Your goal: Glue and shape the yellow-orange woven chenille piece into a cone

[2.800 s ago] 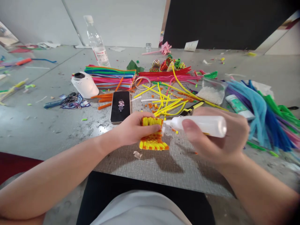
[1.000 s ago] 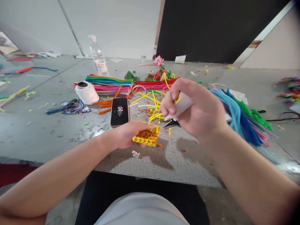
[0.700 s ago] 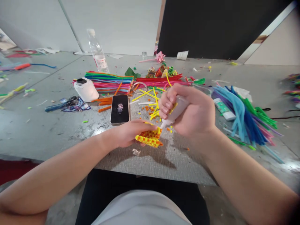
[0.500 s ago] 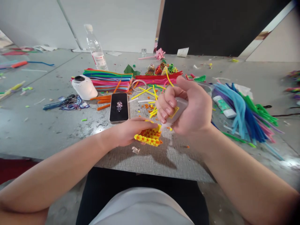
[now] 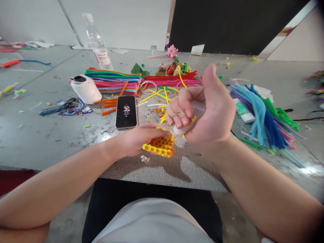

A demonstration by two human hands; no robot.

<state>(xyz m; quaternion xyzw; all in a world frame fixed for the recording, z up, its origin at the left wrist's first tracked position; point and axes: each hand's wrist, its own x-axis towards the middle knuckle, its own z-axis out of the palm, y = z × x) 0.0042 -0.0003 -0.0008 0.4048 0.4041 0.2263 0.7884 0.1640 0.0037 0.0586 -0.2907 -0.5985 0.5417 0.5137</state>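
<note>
Between thumb and fingers, my left hand (image 5: 139,139) holds a yellow and orange woven piece (image 5: 160,147) above the front of the table. My right hand (image 5: 205,108) is wrapped round a clear glue bottle (image 5: 196,113) with a yellow-edged label. The bottle is tilted, its nozzle pointing down and left at the right edge of the woven piece; whether they touch I cannot tell. My right thumb is raised off the bottle. A black-screened phone (image 5: 126,112) lies just behind my left hand.
Bundles of coloured pipe cleaners (image 5: 118,81) lie behind the phone, beside a white device (image 5: 86,89) and a plastic bottle (image 5: 99,47). Blue and green pipe cleaners (image 5: 262,111) and a green-white tube (image 5: 243,110) lie right. Yellow and orange scraps are scattered mid-table.
My right thumb has lifted away from the glue bottle. The bottle is tilted a little more, still by the woven piece. The camera view has shifted slightly.
</note>
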